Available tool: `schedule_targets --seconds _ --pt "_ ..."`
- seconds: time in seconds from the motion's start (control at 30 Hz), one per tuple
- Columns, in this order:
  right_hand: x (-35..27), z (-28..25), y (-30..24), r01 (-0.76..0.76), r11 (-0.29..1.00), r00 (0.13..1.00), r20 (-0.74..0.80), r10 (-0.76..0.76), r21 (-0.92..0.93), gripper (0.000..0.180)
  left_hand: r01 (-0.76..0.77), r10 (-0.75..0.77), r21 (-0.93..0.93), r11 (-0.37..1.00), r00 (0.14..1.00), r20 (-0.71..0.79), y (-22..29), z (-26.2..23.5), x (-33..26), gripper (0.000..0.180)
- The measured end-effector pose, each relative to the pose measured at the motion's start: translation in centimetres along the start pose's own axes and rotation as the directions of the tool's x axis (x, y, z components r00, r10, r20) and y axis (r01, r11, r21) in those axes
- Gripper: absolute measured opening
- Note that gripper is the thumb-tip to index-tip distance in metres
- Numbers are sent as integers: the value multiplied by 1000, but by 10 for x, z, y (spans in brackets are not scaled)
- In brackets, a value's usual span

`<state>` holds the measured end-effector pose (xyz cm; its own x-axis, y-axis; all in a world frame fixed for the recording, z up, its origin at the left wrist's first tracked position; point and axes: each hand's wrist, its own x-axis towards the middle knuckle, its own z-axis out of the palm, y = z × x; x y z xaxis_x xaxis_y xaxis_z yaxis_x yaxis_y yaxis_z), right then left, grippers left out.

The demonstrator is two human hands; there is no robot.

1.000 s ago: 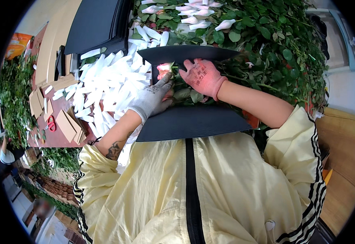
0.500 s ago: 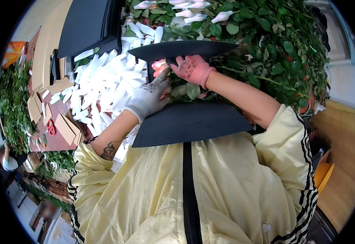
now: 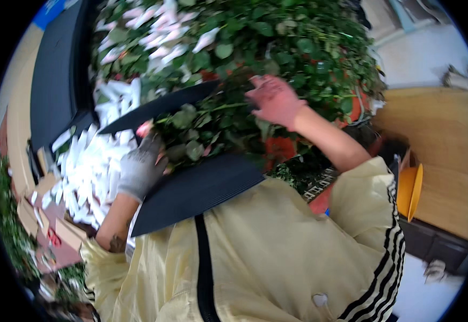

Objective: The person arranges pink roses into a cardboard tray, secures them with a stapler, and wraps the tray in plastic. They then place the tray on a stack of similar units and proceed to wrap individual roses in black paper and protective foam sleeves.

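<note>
My left hand (image 3: 143, 167), in a grey-white glove, is at the left end of a dark ribbed sheet (image 3: 199, 188). Its fingers close around a pink rose (image 3: 144, 129) just below the bloom. Leafy rose stems (image 3: 194, 131) lie across the sheet, whose far flap (image 3: 161, 106) stands raised behind them. My right hand (image 3: 278, 102), in a pink glove, is lifted over the stems to the right, off the sheet. Motion smears its fingers, and whether anything is in them is unclear.
White mesh sleeves (image 3: 92, 172) lie heaped at the left. Sleeved rose heads (image 3: 161, 32) and thick foliage (image 3: 293, 32) cover the far side. Dark sheets (image 3: 57, 75) stand stacked at far left, near red scissors (image 3: 54, 238). A yellow object (image 3: 410, 192) is at the right.
The view has swung, so everything sits further left. My right hand has moved away from the rose bloom and the far flap, out to the right. My left hand stays by the bloom.
</note>
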<state>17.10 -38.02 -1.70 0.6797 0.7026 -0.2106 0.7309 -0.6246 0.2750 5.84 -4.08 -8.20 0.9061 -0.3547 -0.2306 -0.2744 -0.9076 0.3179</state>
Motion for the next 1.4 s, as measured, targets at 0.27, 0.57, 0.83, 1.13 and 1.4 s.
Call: schedule_targets --seconds 0.27,0.57,0.83,1.13,1.4 --pt "9 52 -22 -214 977 957 200 212 -10 23 107 -104 -51 993 993 52 -2 6 10 76" --pt "22 21 8 -117 992 991 60 119 -44 21 74 -74 -52 996 997 9 -5 10 9 71" --pt "35 81 17 -160 983 979 140 146 94 30 125 -119 -122 985 991 58 -2 -1 9 68" --pt "-2 -17 13 -111 987 974 -185 132 119 42 10 -6 -134 991 1000 24 -28 -2 8 48" --pt "76 -32 -105 482 801 870 -304 -389 355 25 -58 -3 -434 899 990 -139 -56 -31 -31 26"
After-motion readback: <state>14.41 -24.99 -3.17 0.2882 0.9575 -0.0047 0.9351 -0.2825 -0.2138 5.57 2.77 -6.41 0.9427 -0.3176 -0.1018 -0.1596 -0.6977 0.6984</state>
